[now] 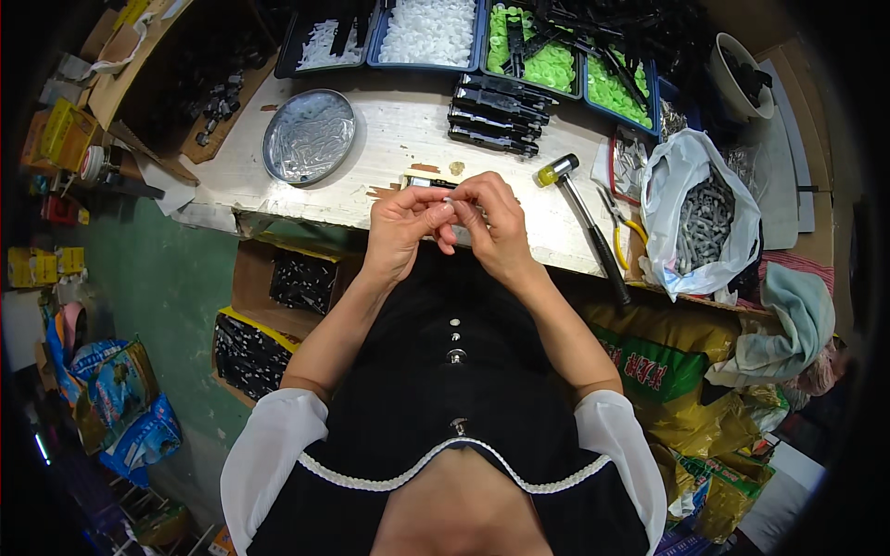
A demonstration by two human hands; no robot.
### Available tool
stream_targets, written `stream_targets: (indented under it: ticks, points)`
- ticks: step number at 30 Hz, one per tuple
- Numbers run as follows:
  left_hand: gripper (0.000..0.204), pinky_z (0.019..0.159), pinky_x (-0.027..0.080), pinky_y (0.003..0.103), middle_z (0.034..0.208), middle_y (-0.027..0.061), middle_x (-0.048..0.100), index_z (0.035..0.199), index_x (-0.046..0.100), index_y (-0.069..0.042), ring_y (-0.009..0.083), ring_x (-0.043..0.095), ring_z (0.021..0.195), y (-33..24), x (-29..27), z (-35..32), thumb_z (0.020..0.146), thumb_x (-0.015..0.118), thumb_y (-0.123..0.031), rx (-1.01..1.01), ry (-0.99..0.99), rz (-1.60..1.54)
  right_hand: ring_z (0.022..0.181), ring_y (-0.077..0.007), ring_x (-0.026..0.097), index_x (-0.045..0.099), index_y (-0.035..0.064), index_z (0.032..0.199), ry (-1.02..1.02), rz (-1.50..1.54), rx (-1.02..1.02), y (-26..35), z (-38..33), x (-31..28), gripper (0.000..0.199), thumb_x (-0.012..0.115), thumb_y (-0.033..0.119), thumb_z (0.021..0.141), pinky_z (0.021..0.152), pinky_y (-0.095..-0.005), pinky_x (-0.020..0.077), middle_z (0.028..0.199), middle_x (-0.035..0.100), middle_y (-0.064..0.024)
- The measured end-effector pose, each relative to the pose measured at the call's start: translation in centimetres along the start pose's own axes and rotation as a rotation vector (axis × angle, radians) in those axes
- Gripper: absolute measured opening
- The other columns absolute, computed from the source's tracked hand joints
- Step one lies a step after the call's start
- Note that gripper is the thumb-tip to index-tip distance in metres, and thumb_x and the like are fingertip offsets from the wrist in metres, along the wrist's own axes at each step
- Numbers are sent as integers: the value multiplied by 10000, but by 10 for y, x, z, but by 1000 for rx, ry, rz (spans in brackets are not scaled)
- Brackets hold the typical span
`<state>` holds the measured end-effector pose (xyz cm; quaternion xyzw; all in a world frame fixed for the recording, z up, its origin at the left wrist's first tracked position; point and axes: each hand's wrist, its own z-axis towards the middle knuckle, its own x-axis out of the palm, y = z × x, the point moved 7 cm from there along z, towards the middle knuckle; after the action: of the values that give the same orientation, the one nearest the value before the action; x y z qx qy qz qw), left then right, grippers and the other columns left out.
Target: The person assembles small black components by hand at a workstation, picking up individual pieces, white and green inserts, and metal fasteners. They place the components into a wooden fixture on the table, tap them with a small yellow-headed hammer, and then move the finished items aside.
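Both the left hand (400, 225) and right hand (499, 223) pinch a whitish piece (449, 199).

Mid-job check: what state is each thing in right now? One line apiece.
Left hand, pinched on a small white piece
Right hand, pinched on the same piece
Round dish, uncovered, holding thin silvery pieces
Blue tray, uncovered, filled with white pieces
Black assemblies, lying side by side
Hammer, lying unheld
Yellow-handled pliers, lying unheld
White plastic bag, open, grey parts inside
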<state>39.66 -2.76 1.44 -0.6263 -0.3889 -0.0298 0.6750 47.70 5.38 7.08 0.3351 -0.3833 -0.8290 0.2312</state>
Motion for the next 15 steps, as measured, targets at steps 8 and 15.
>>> stream_targets:
  ticks: [8, 15]
  points:
    - [242, 435, 398, 151, 724, 68, 610, 1033, 576, 22, 44, 520, 546, -28, -9, 15, 813, 603, -75, -5, -112, 407, 759, -246, 458, 501, 59, 801, 22, -159, 7, -20, 7, 1, 56, 546, 43, 771, 673, -351, 301, 760, 484, -64]
    - [134, 426, 375, 162, 747, -1, 506, 913, 642, -1, 24, 438, 526, -32, -34, 32, 791, 604, -43, 65, -92, 637, 802, -230, 422, 506, 76, 813, 108, -482, -27, -26, 8, 22, 81, 564, 54, 760, 724, -362, 271, 792, 476, -47]
